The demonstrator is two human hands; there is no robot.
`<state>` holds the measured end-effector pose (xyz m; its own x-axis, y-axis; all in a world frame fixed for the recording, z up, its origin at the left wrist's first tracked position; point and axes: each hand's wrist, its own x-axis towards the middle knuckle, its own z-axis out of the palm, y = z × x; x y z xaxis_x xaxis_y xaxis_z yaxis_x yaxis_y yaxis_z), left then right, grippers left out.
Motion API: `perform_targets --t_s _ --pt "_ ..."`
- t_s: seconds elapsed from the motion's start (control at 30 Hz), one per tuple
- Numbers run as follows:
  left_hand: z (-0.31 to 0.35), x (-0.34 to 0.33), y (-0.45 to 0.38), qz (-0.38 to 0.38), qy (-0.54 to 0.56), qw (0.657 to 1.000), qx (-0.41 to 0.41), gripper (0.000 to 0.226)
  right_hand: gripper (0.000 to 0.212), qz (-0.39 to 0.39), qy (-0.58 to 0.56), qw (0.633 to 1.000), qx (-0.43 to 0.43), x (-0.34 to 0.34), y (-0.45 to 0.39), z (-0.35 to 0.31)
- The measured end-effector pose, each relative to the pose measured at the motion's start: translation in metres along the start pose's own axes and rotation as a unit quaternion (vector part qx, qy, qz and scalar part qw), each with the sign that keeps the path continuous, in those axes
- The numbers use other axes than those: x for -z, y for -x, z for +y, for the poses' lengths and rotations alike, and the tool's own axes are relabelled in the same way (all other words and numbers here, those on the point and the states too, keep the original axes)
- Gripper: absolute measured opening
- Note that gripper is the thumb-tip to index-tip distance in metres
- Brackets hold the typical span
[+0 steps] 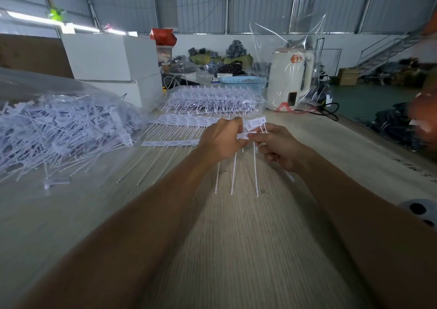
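Right, both hands are up over the middle of the desk (236, 237). The left hand (222, 140) is curled tight round one end of a short strip of seals (246, 135), and the right hand (280, 151) pinches the end seal with thumb and forefinger. It looks like the break-off step: one seal being parted from its neighbours. The next move calls for a firm hold on the left and a clean twist or pull from the right, just at the joint, so the tag head doesn't tear.

The seals are white plastic, each a flat printed tag with a long thin tail (233, 171). Three or four tails hang down clear of the desk; the exact count is hard to tell.

Just beyond the hands, joined strips (179, 131) lie flat. Behind them, toward the far edge, sits a bagged stack (212, 100). Along the left edge, a loose pile (59, 129) of single seals fills a clear bag, probably where this one goes.
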<state>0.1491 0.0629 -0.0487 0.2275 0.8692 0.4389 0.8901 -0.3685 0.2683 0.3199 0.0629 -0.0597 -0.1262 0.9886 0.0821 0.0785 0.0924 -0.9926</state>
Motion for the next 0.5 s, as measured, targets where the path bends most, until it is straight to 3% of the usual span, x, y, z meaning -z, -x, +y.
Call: perform_targets --t_s 0.2,0.27,0.37,0.5 --pt "0.0022 0.0048 0.0013 -0.058 0.038 0.997 0.046 0.022 0.006 0.036 0.022 0.999 0.027 0.0029 -0.0009 0.0055" --pt "0.0047 0.0066 0.0025 -0.063 0.023 0.997 0.039 0.022 0.005 0.045 0.051 0.995 0.076 0.002 0.0002 0.0056" --pt "0.0059 0.0095 0.0042 -0.073 -0.015 0.997 0.025 0.025 0.005 0.056 0.191 0.961 0.193 -0.0013 0.0018 0.0038" --pt "0.0059 0.0103 0.0046 -0.083 -0.039 0.996 0.009 0.041 0.007 0.074 0.3 0.915 0.258 -0.0025 0.0022 0.0044"
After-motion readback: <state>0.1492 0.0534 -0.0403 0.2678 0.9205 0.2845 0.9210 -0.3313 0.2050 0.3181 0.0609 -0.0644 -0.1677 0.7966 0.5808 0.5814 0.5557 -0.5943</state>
